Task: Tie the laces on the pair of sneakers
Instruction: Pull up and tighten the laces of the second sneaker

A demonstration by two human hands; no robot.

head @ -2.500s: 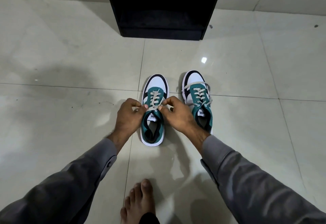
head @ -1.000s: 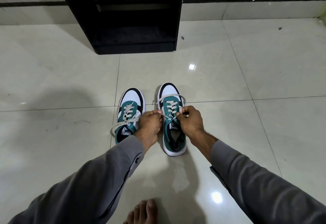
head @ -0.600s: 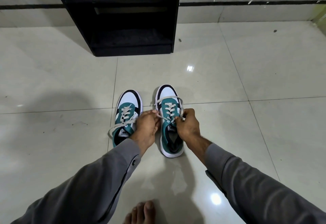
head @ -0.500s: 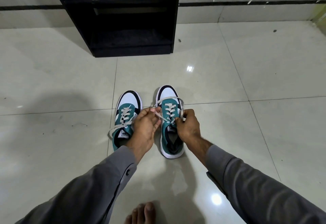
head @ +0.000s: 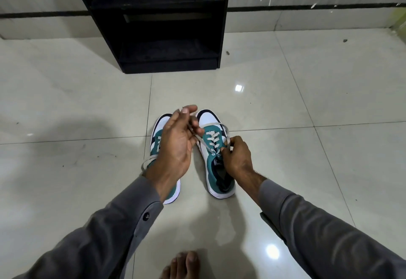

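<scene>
Sneakers: the pair of teal, white and black low-top sneakers is set side by side on the glossy pale tiled floor (head: 285, 169), toes toward the black open shelf unit (head: 158, 26) at the far wall; the right-hand sneaker (head: 216, 158) is being worked on, and the left-hand sneaker (head: 169, 144) is largely hidden behind the left hand.
Left hand: the left hand (head: 175, 147) is raised above the left-hand sneaker, and one end of the flat off-white lace (head: 198, 141) is pinched between its thumb and fingertips and drawn up taut.
Right hand: the right hand (head: 238, 158) is held low at the tongue of the right-hand sneaker; its fingers are curled and pressed on the other lace end, looped past the toe side.
Risk of slip: the raised end could be lost from the pinch if pulled harder, as only a short length appears to be held.
Risk of slack: the crossing could loosen if the right hand's pressure is eased before a knot is closed.
Risk of shift: the light sneaker could be dragged across the smooth floor by the upward pull.
Other lace: a loop is seen lying loose beside the left-hand sneaker; whether it is knotted cannot be told.
Change: half a second ago both hands were kept low beside the eyelets; the left hand has since been lifted, and the lace stretched with it.
</scene>
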